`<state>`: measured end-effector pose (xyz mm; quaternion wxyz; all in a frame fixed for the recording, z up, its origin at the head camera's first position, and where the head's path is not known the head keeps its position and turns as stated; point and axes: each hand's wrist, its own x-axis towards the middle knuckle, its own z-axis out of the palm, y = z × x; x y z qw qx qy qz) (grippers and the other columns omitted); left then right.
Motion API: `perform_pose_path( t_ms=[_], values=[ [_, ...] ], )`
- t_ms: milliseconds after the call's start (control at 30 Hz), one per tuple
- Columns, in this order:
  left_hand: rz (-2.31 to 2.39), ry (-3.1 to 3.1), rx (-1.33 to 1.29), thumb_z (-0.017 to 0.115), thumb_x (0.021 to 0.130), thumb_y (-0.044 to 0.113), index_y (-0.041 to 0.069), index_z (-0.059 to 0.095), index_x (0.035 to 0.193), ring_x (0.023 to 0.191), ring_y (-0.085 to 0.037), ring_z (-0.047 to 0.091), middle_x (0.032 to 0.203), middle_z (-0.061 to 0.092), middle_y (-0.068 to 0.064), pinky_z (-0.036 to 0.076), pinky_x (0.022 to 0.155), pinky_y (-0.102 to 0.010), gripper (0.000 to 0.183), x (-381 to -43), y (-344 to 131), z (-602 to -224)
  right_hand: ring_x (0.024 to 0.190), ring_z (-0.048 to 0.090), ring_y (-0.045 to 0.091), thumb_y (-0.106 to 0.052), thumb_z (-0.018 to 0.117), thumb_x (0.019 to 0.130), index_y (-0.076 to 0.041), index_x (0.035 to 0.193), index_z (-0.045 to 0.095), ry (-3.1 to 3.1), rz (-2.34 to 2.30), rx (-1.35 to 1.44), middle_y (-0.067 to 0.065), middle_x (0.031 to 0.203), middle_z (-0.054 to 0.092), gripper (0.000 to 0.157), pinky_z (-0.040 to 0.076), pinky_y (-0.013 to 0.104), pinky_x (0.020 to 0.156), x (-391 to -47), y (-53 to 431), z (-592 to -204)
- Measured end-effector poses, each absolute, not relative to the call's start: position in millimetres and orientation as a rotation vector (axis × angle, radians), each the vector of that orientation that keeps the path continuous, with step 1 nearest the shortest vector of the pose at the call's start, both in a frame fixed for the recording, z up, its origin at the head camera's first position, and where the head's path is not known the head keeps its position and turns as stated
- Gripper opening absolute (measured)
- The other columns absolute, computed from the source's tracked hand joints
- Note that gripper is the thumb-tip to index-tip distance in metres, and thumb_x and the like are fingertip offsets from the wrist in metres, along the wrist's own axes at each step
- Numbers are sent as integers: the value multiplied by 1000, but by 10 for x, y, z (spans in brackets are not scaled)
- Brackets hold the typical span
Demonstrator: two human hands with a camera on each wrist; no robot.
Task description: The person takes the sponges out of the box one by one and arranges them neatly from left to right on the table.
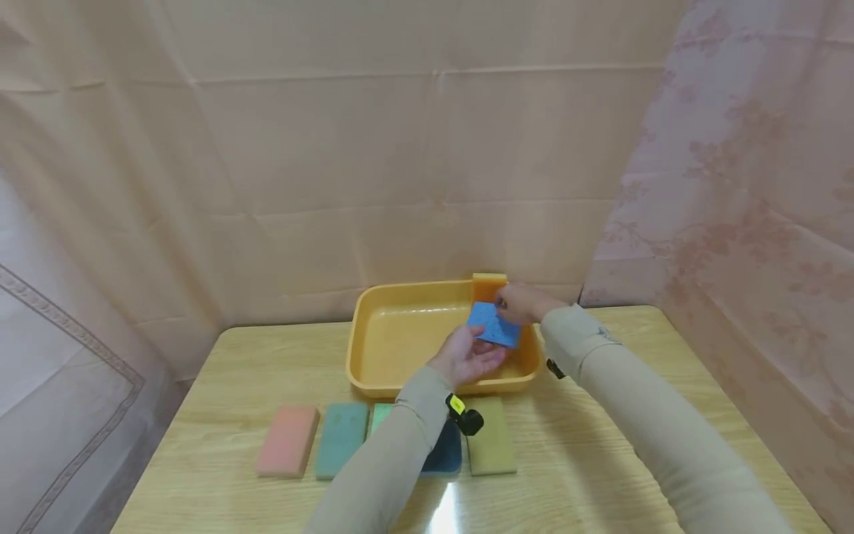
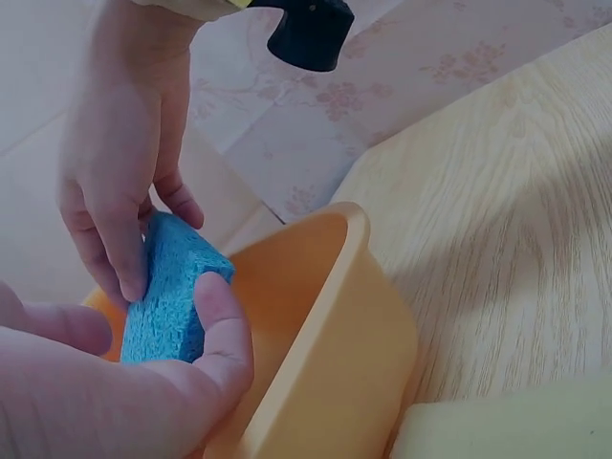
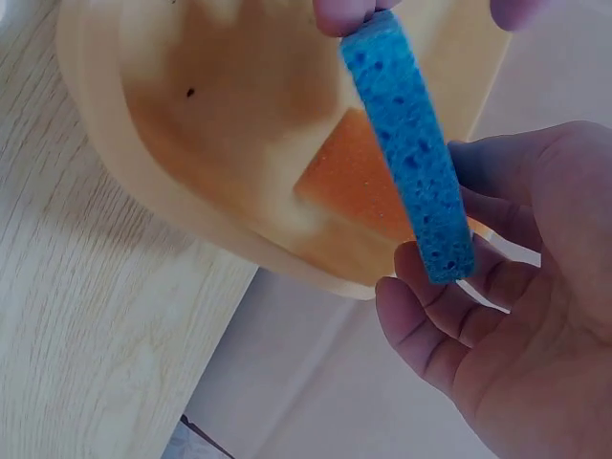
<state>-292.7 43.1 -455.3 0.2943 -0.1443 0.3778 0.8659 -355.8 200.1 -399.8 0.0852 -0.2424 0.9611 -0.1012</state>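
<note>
A blue sponge (image 1: 494,325) is held tilted above the right part of a yellow plastic basin (image 1: 407,337). My left hand (image 1: 469,356) grips its lower end, thumb on one face. At the opposite end, my right hand (image 1: 527,302) pinches the same sponge between thumb and fingers. The right wrist view shows the sponge (image 3: 411,153) edge-on, with the right hand (image 3: 516,287) around one end and left fingertips on the other. Behind it, an orange sponge (image 1: 489,288) stands upright against the basin's back wall, partly covered by the blue one.
In front of the basin, a row of sponges lies on the wooden table (image 1: 267,371): pink (image 1: 288,441), teal (image 1: 342,441), light green (image 1: 382,415), dark blue (image 1: 443,449) and olive yellow (image 1: 492,437). My left forearm hides part of the row. Cloth curtains (image 1: 427,148) hang behind the table.
</note>
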Motion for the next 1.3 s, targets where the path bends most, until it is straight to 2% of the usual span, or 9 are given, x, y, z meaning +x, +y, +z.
perform_pose_path(
  t_ms=[100, 200, 400, 633, 900, 1033, 1167, 1300],
  values=[
    [2310, 1042, -390, 41, 106, 9, -3, 32, 143, 113, -36, 50, 118, 45, -23, 43, 106, -41, 40, -2929, 397, -4551, 85, 61, 23, -11, 61, 97, 7, 114, 70, 2859, -333, -686, 12, 98, 70, 27, 53, 39, 82, -3546, 1988, -3976],
    [2312, 1060, -388, 41, 104, 5, 0, 34, 141, 106, -33, 51, 114, 47, -21, 47, 98, -38, 38, -2930, 357, -4545, 89, 64, 25, -13, 61, 98, 7, 117, 67, 2859, -393, -661, 14, 101, 70, 29, 54, 41, 84, -3535, 1982, -3959],
    [2309, 1129, -329, 43, 104, 1, 2, 37, 144, 97, -27, 50, 113, 50, -16, 49, 83, -31, 41, -2929, 271, -4530, 83, 64, 24, -13, 61, 99, 7, 114, 66, 2871, -603, -647, 12, 94, 69, 25, 55, 37, 75, -3514, 1981, -3967],
    [2303, 1194, -276, 46, 104, 1, 4, 44, 143, 95, -25, 50, 113, 51, -13, 49, 77, -27, 39, -2945, 219, -4517, 81, 62, 25, -15, 62, 101, 10, 118, 62, 2866, -791, -605, 13, 93, 67, 30, 54, 38, 73, -3435, 2057, -3996],
    [2246, 1405, -269, 56, 102, 4, 8, 25, 154, 88, -24, 56, 111, 58, -15, 51, 74, -28, 61, -2933, 166, -4534, 86, 59, 26, -18, 62, 101, 5, 119, 64, 2873, -931, -576, 14, 99, 66, 30, 52, 39, 76, -3328, 2151, -4083],
    [2223, 1458, -242, 58, 102, 5, 8, 21, 155, 85, -23, 56, 112, 59, -17, 51, 72, -27, 65, -2930, 146, -4558, 88, 59, 26, -17, 62, 101, 5, 120, 65, 2860, -989, -583, 13, 101, 65, 30, 53, 37, 75, -3281, 2178, -4097],
    [2205, 1509, -212, 58, 102, 5, 9, 22, 154, 81, -22, 56, 107, 60, -17, 51, 70, -26, 64, -2927, 126, -4569, 79, 60, 26, -15, 63, 101, 6, 121, 65, 2816, -1060, -589, 14, 99, 65, 29, 56, 35, 67, -3250, 2198, -4102],
    [2192, 1546, -185, 58, 101, 4, 11, 22, 153, 76, -20, 56, 99, 60, -15, 50, 67, -24, 64, -2928, 101, -4549, 72, 61, 25, -14, 61, 102, 7, 123, 63, 2744, -1142, -538, 14, 96, 62, 30, 60, 41, 67, -3229, 2210, -4097]
  ],
)
